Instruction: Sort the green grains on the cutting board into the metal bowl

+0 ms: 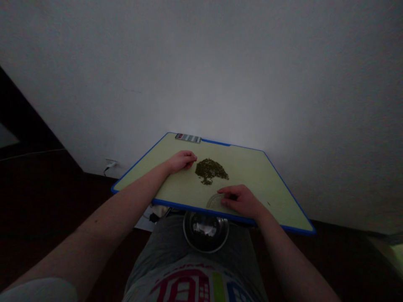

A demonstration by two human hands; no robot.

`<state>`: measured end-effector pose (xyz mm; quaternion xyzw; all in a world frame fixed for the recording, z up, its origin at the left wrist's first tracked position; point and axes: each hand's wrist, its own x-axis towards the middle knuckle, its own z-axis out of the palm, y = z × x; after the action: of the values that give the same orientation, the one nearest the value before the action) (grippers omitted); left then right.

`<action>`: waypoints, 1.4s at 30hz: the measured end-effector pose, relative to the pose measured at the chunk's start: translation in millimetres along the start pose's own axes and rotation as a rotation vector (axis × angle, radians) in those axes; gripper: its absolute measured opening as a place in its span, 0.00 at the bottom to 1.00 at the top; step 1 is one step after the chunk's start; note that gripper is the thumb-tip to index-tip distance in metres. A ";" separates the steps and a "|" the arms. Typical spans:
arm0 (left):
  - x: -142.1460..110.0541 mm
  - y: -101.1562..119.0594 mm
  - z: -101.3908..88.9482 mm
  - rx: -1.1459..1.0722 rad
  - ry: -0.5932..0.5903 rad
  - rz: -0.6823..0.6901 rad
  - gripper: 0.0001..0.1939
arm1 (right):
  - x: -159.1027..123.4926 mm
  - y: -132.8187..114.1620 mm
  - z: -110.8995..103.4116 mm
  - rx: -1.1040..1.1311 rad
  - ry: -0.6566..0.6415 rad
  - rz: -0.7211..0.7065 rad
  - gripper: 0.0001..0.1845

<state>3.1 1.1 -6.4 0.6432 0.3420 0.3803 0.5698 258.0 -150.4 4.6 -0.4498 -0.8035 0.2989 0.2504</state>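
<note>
White shirt with pink, green and blue print (189,287) up close, heap of dark greenish-brown grains (209,167) farther out

Just past that shirt I've got grey trousers (160,243), then a shiny round metal bowl (204,244) at the lap, below and toward me from the right hand (239,200), partly tucked under a pale yellow-green board with blue edging (252,167).

OK, grips. Left hand (181,161) sits over the board with its fingers curled in and the fingertips just beside the heap's left edge. From my end I can't tell if anything's pinched in there, so don't quote me on that one. Right hand is lower and closer to me, thumb and forefinger parted, fingertips over the right side of a clear, curved, protractor-like piece (214,201). Can't tell from this view whether it's actually gripped or only touched.

The heap lies between the two hands, right of the left fingertips and beyond the right ones, with a little clump straggling off its near side. Out past the left hand, at the far edge, lies a slim rectangular phone with its screen showing (188,138). One tiny dark speck (268,203) lies right of the right hand. Pretty dim feed, honestly.
</note>
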 end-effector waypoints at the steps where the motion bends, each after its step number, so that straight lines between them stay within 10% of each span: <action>1: 0.1 -0.1 -0.1 0.000 -0.002 0.000 0.10 | 0.0 0.1 -0.1 0.002 -0.002 0.004 0.17; 11: -1.0 1.9 0.7 0.033 -0.006 0.002 0.10 | 0.3 1.7 0.0 -0.011 0.037 -0.018 0.17; 19: 0.6 -1.2 -1.0 0.029 -0.002 -0.009 0.10 | 7.8 5.3 -0.8 -0.228 0.461 0.088 0.14; 42: 1.2 -1.5 -1.4 0.034 0.006 -0.016 0.09 | 15.1 7.2 0.1 -0.382 0.443 0.178 0.15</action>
<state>2.4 3.0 -7.7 0.6488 0.3551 0.3720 0.5609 254.9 -134.3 1.5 -0.6117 -0.7284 0.0575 0.3033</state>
